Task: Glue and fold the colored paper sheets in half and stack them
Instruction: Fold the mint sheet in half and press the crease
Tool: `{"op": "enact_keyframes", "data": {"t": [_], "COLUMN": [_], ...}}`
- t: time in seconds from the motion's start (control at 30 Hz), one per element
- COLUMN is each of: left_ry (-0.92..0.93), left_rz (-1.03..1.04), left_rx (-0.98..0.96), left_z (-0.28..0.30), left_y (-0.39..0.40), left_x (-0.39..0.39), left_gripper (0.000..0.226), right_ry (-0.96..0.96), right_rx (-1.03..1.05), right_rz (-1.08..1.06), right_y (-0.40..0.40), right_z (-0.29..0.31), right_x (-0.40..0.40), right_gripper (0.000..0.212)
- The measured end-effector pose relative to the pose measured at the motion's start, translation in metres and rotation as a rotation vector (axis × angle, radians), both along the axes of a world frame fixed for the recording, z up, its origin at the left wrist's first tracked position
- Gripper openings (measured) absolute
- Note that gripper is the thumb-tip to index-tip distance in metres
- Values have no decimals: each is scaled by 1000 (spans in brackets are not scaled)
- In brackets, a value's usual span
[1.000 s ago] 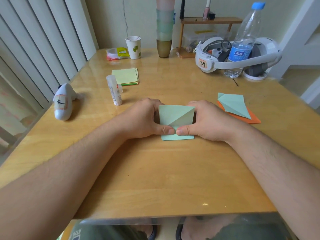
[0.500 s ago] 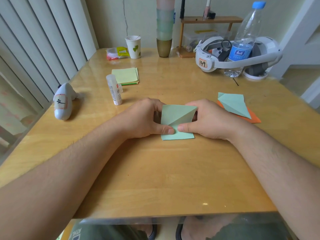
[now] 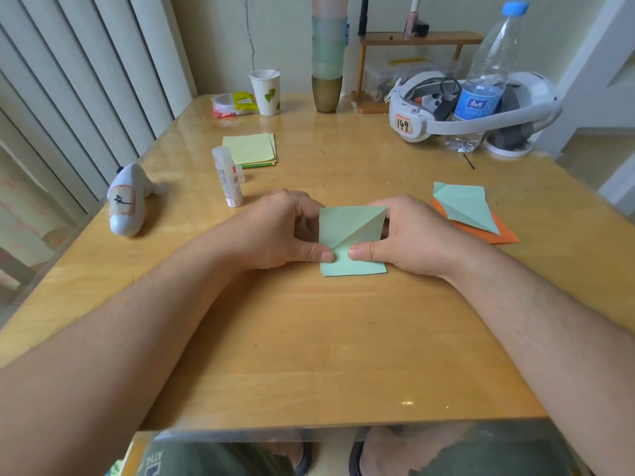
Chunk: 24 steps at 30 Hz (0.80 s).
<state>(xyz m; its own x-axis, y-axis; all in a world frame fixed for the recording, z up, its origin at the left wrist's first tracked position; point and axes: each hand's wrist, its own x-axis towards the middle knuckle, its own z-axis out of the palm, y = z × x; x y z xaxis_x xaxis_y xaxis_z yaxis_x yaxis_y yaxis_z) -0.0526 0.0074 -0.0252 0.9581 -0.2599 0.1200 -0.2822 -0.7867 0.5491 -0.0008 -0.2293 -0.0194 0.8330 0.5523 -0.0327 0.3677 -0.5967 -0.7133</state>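
Folding the green sheet [image 3: 350, 235] at table centre, both hands on it.

Left hand [image 3: 275, 231] and right hand [image 3: 409, 235] each grip a side edge, fingers curled behind the raised flap, thumbs pinning it down near the diagonal crease; probably so the glued faces line up before the crease is pressed flat. Lower strip lies flat on the table [image 3: 309, 338]. Glue stick [image 3: 228, 180] stands upright just left of the left hand, within reach for the next sheet. Unfolded stack [image 3: 249, 149] waits behind it; finished pile [image 3: 467, 211] sits to the right, green piece on orange, well apart from the work.
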Motion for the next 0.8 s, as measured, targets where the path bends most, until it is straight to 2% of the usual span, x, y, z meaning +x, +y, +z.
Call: {"op": "enact_keyframes", "data": {"t": [0.37, 0.8], "left_ry": [-19, -54], "left_rz": [40, 51], "left_rx": [-31, -5], "left_z": [0, -1], "left_y": [-8, -11], "left_x": [2, 4], "left_gripper": [26, 29], "right_ry": [23, 4], "right_rx": [16, -9], "right_rz": [14, 43], "right_y": [0, -3], "right_z": [1, 3], "right_x": [-1, 3], "right_gripper": [28, 18]}}
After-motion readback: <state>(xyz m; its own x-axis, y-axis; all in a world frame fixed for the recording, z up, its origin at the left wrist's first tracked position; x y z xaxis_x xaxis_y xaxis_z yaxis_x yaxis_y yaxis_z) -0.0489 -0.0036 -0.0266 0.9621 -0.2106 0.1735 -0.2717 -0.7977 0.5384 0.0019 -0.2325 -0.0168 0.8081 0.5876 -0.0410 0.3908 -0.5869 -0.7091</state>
